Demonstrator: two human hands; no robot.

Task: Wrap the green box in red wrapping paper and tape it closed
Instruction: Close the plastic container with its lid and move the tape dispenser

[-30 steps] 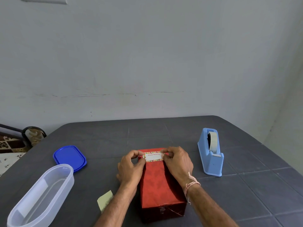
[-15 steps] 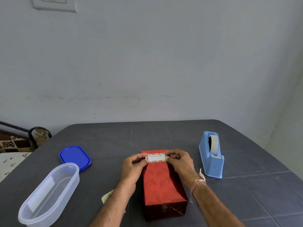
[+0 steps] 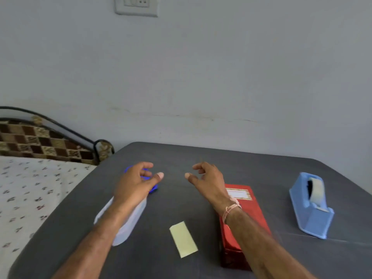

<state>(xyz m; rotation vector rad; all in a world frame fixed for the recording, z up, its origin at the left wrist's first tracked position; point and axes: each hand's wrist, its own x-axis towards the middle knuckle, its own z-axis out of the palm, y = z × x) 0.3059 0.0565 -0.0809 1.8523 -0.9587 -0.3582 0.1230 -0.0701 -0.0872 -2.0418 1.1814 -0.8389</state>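
The box wrapped in red paper (image 3: pixel 252 216) lies on the dark grey table (image 3: pixel 251 166), right of centre, with a white bordered label (image 3: pixel 238 193) stuck on its far end. My right forearm crosses over its near half. My right hand (image 3: pixel 205 180) hovers to the left of the box's far end, fingers loosely curled and apart, holding nothing. My left hand (image 3: pixel 136 182) floats further left above the table, fingers spread and empty. The blue tape dispenser (image 3: pixel 310 206) with its roll stands to the right of the box.
A clear oval plastic container (image 3: pixel 128 224) lies under my left forearm, and its blue lid (image 3: pixel 150 178) peeks out behind my left hand. A pale yellow backing strip (image 3: pixel 183 239) lies between my arms. A bed with a patterned sheet (image 3: pixel 36 196) borders the table's left edge.
Both hands have let go of the label and lifted off the box, moving left. The view has swung left, so the box and dispenser now sit at the right.
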